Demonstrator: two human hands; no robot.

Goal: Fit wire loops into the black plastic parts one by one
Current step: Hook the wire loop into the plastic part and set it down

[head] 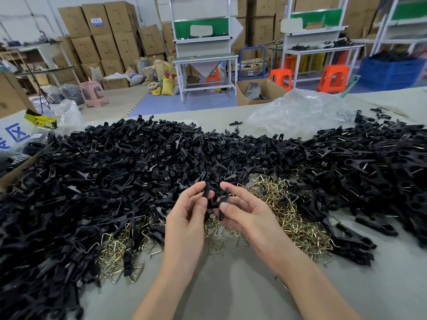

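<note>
In a warehouse stacked with cartons (pixel 104 31), above a grey tabletop (pixel 242 287), the left grip (pixel 191 211) and right grip (pixel 240 211) both pinch a black plastic part (pixel 221 197), thumb to forefinger, just over the wire loops (pixel 288 209). One should steady it while the other seats a loop's ends squarely. The heaped black parts (pixel 138 158) and loops defy counting, likely hundreds each.

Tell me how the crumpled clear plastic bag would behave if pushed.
The clear plastic bag looks thin and crinkled, so it would probably crumple rather than slide stiffly. It seems mostly empty, so it is likely very light and easily shifted.
</note>
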